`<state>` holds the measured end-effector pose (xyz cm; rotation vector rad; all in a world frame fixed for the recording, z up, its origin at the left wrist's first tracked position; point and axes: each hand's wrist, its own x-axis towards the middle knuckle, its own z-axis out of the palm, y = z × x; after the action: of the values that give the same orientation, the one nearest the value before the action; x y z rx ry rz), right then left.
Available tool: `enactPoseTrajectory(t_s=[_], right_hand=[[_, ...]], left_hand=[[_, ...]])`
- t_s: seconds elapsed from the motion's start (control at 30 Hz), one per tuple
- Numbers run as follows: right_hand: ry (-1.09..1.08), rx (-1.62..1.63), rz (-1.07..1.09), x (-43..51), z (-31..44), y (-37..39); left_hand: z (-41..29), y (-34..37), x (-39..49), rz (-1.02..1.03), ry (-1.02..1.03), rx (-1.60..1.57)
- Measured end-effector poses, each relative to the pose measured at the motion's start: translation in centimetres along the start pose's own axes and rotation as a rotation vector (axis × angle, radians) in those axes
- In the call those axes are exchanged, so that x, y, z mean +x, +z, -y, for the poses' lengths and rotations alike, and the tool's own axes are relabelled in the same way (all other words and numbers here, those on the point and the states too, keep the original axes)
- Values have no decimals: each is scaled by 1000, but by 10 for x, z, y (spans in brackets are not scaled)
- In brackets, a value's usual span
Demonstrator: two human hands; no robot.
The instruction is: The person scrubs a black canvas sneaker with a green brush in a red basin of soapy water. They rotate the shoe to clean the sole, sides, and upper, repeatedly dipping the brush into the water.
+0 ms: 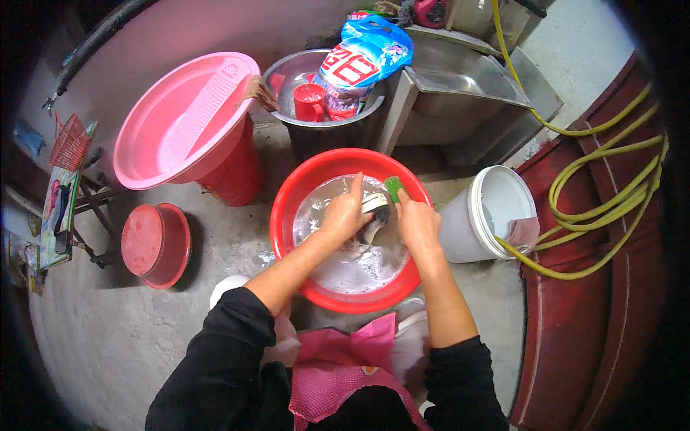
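A red plastic basin point(291, 188) of sudsy water point(350, 280) stands on the floor before me. Over the water my left hand point(345, 215) grips a shoe point(375, 203) with a pale sole edge and dark parts; its lower part is hard to make out. My left index finger points away from me along the shoe's far side. A green scrubbing brush point(393, 186) is in my right hand point(419, 220), at the basin's right side. Its bristles are hidden from view.
At the back left a pink tub point(140, 134) holds a washboard point(202, 116). Beside it, a metal pot point(280, 67) holds a red mug point(309, 102) and a detergent bag point(356, 59). Right are a white bucket point(458, 231) and a yellow hose point(587, 215); an upturned red basin point(153, 242) lies left.
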<state>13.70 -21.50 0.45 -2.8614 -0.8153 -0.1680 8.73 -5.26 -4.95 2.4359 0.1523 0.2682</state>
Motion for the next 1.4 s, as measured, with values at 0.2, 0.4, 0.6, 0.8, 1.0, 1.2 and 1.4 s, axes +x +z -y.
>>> enactPoseTrajectory(t_s=[0.2,0.4,0.6,0.8,1.0,1.2,1.4], right_hand=[[-26,131,147,-23,54,-38],[201,254,75,6,0,-23],[55,886,11,-4,15,-56],[143,591,76,2,40,-54],[98,669,19,0,22,-43],[52,720,82,-1,43,-39],[79,687,52,-3,33,-10]], left_hand=[[11,-6,7,-80,-69,35],[-12,-29,-7,-48,-64,-178],[3,-46,2,-138,-24,-649],[0,-44,-4,-162,-33,-617],[0,-61,-10,-92,5,-577],[10,-61,-13,-102,-29,-528],[23,-74,-18,-96,-77,-488]])
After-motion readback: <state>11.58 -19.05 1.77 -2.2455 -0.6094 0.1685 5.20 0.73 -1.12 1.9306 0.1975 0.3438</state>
